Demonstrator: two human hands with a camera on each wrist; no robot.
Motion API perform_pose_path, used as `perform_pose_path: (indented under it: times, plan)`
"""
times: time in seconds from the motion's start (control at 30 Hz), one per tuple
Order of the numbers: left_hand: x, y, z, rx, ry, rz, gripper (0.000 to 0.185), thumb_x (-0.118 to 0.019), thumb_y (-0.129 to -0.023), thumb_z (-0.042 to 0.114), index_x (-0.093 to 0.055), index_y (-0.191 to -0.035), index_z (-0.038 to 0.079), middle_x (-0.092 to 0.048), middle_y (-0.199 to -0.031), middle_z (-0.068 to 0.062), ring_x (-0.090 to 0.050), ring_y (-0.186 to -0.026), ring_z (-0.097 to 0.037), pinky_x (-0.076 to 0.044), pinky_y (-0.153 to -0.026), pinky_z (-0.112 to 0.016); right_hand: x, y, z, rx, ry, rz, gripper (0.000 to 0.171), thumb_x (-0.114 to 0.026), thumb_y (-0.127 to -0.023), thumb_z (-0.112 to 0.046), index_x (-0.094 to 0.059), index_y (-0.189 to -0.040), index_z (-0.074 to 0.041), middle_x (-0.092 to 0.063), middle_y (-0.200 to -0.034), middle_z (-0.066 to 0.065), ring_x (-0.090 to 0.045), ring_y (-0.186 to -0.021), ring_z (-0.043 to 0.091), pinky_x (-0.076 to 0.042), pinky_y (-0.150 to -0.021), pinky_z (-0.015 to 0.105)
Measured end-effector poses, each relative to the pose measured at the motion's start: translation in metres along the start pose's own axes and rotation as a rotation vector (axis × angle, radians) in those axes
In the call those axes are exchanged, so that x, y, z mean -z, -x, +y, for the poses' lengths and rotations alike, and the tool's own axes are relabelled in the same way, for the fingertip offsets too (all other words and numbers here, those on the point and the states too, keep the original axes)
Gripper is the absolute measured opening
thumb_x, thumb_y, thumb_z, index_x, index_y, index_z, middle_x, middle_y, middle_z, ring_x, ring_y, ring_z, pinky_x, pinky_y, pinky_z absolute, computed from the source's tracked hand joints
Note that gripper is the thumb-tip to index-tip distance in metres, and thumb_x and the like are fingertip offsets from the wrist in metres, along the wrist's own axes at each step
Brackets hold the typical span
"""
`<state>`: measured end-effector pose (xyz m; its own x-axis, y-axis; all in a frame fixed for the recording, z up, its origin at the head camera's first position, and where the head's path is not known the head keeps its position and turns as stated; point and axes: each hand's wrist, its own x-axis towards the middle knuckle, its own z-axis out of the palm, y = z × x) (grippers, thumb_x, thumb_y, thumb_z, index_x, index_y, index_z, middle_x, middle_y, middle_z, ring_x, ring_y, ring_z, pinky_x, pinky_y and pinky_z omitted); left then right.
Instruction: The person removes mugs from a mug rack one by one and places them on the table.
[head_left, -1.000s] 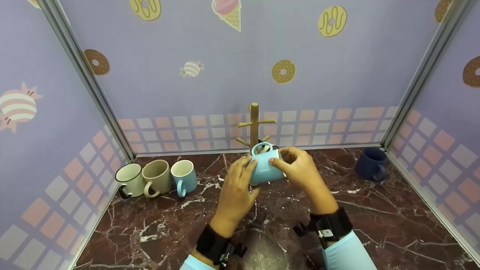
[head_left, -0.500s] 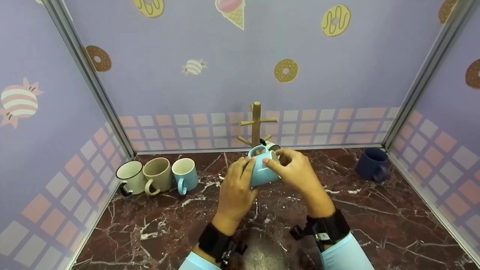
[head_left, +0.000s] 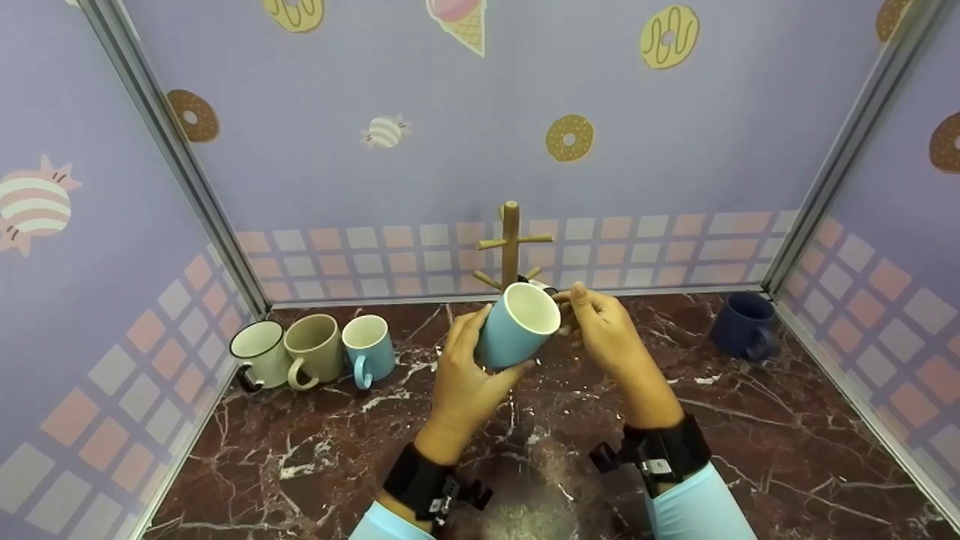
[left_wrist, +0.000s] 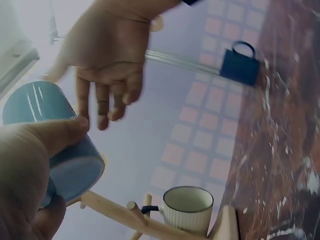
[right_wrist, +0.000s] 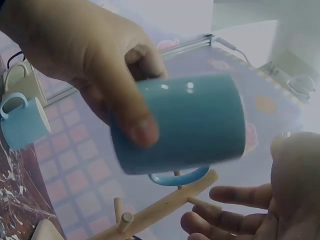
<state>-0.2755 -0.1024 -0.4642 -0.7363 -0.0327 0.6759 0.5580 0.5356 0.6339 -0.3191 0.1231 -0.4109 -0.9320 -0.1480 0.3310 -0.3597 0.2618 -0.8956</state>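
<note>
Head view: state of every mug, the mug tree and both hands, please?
Light blue mug: lifted, tilted, gripped by left hand.
Right hand: open, beside the mug.
Wooden mug tree: upright, pegs in view bare.
White ribbed mug: upright by the tree base.
Three mugs at left: upright.
Navy mug: upright.

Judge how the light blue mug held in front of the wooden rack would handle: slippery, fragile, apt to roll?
The light blue mug looks glazed, with glossy highlights, so it is probably smooth and a little slippery. The left hand grips its body while it is tilted. It seems rigid ceramic, likely chipping if knocked against the wooden rack. Laid sideways its round body might roll, though the handle would probably stop it.
</note>
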Motion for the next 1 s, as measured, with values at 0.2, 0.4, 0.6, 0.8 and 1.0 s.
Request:
perform_pose_path:
  times: [0.2, 0.4, 0.6, 0.8, 1.0]
  plan:
    - [0.007, -0.003, 0.008, 0.148, 0.232, -0.106, 0.100, -0.110, -0.074, 0.025, -0.062, -0.159, 0.003, -0.069, -0.145, -0.010, -0.068, -0.133, -0.030, -0.064, -0.113, -0.045, 0.002, -0.002, -0.002, -0.027, -0.097, -0.041, 0.049, -0.039, -0.125, -0.026, -0.070, -0.145, 0.006, -0.082, -0.121, 0.018, -0.073, -0.080, 0.012, -0.058, -0.057, 0.023]
    - [0.012, -0.008, 0.005, 0.237, 0.543, -0.230, 0.096, -0.103, -0.079, 0.003, -0.055, -0.162, -0.003, -0.060, -0.152, -0.019, -0.064, -0.141, -0.037, -0.063, -0.117, -0.040, 0.006, 0.000, -0.005, -0.005, -0.165, -0.120, 0.044, -0.044, -0.124, -0.021, -0.068, -0.148, 0.007, -0.073, -0.088, 0.001, -0.068, -0.077, 0.013, -0.054, -0.059, 0.022]
    - [0.019, -0.011, -0.001, 0.223, 0.714, -0.314, 0.095, -0.099, -0.085, 0.003, -0.048, -0.164, -0.010, -0.057, -0.159, -0.029, -0.064, -0.143, -0.038, -0.059, -0.122, -0.043, 0.012, 0.003, -0.004, 0.011, -0.159, -0.226, 0.041, -0.049, -0.123, -0.021, -0.069, -0.140, 0.012, -0.068, -0.083, 0.000, -0.062, -0.068, 0.010, -0.051, -0.056, 0.022]
    - [0.024, -0.010, -0.005, 0.201, 0.762, -0.334, 0.104, -0.099, -0.091, 0.027, -0.040, -0.167, -0.013, -0.054, -0.161, -0.036, -0.064, -0.143, -0.038, -0.058, -0.122, -0.038, 0.018, 0.006, -0.003, 0.029, -0.191, -0.306, 0.038, -0.051, -0.123, -0.023, -0.069, -0.122, 0.011, -0.065, -0.078, 0.001, -0.054, -0.059, 0.007, -0.047, -0.052, 0.019]
    - [0.024, -0.011, -0.006, 0.189, 0.782, -0.323, 0.100, -0.094, -0.096, 0.029, -0.040, -0.166, -0.015, -0.053, -0.161, -0.038, -0.063, -0.144, -0.037, -0.056, -0.124, -0.035, 0.021, 0.007, -0.003, 0.041, -0.201, -0.340, 0.039, -0.051, -0.122, -0.020, -0.066, -0.105, 0.011, -0.070, -0.082, -0.003, -0.052, -0.059, 0.005, -0.044, -0.053, 0.017]
